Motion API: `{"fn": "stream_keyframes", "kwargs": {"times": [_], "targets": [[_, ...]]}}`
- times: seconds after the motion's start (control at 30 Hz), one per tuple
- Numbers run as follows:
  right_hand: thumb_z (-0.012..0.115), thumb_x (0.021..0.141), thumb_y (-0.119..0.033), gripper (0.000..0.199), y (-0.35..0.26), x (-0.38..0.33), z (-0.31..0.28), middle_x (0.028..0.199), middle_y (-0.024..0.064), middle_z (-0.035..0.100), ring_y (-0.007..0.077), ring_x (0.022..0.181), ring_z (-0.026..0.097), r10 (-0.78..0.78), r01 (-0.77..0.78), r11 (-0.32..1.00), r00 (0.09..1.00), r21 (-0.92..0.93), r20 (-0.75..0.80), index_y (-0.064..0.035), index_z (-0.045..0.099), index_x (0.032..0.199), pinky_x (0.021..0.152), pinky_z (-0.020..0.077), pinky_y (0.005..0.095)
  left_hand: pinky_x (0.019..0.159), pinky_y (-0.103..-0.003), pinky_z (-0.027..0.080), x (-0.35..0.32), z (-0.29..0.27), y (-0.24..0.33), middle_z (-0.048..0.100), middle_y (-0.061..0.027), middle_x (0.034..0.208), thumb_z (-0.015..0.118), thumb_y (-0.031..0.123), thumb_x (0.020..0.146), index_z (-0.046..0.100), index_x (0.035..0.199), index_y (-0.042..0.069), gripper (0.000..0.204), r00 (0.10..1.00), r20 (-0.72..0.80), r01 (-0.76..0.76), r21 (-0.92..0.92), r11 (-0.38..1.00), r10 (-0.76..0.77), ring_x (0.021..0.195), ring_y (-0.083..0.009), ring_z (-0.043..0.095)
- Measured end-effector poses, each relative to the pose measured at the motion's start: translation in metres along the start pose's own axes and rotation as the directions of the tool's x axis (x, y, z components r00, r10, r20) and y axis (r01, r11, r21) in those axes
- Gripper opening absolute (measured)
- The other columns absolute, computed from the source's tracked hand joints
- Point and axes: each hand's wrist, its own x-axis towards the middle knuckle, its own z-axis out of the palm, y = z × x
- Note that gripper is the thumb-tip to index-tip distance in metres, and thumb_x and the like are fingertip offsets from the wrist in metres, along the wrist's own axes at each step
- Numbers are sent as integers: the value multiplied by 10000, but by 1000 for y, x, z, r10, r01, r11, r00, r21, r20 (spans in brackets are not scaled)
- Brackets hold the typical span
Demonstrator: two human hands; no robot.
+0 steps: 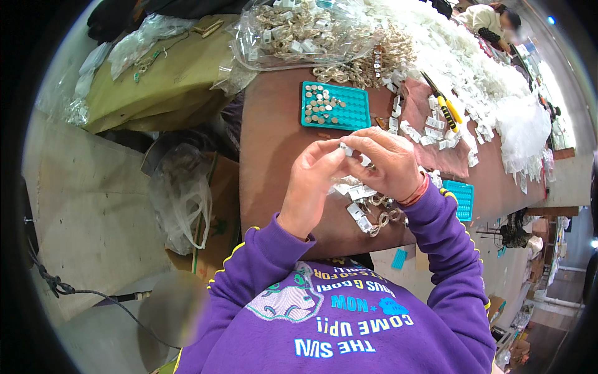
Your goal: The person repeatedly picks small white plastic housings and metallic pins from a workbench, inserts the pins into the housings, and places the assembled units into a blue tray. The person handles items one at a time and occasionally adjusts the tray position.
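Above the brown-covered table (pixel 268 143), my left hand (pixel 316 171) and my right hand (pixel 389 163) meet, fingertips pinched around a small white plastic case (pixel 347 149). Its far side is hidden by the fingers. Beneath and just beyond the right hand lie several similar white cases (pixel 356 212) with coiled thin wires (pixel 379 225). A teal tray (pixel 356 112) sits just past my hands, with round silver discs (pixel 321 105) like button cells, mostly in its left half.
Yellow-and-black-handled cutters (pixel 447 113) lie on a pink cloth (pixel 418 100) among white cases. Clear bags of wired cases (pixel 293 37) and a large heap of white pieces (pixel 448 56) cover the far side. A second teal tray (pixel 459 199) is at right. Another person (pixel 489 22) sits far right.
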Motion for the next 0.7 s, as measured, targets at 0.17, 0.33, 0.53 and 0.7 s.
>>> {"fn": "stream_keyframes", "kwargs": {"times": [0.17, 0.33, 0.53, 0.7], "targets": [[742, 730, -116, 171, -4, -1, 4, 775, 60, 637, 228, 659, 644, -60, 58, 998, 991, -25, -124, -64, 641, 859, 541, 486, 322, 839, -283, 513, 1, -5, -4, 645, -47, 1033, 541, 131, 970, 578, 1149, 14, 217, 999, -10, 33, 62, 998, -32, 938, -109, 630], [727, 762, -146, 237, -8, -5, 6, 954, 62, 677, 228, 794, 667, -76, 72, 997, 978, -29, -194, -79, 661, 980, 703, 540, 344, 844, -292, 534, 5, -12, -8, 658, -73, 1063, 551, 142, 986, 573, 1137, 39, 184, 992, 125, 71, -299, 952, -35, 965, -150, 652], [713, 831, -96, 305, 24, -35, -56, 1051, 74, 699, 171, 903, 679, 404, -383, 915, 858, 131, -317, -62, 681, 1132, 783, 537, 282, 889, -351, 555, 7, -20, -10, 668, -99, 1062, 587, 131, 966, 577, 1113, 48, 169, 1000, 29, 6, -276, 961, 2, 990, -212, 666], [660, 893, -86, 191, 70, -79, -99, 976, 83, 725, 93, 823, 665, 691, -638, 721, 634, 270, -347, -29, 706, 1069, 712, 524, 247, 925, -368, 543, 9, -21, -12, 659, -116, 1090, 591, 118, 962, 575, 1116, 48, 170, 1000, 24, 5, -296, 955, 2, 1019, -235, 660]]}}
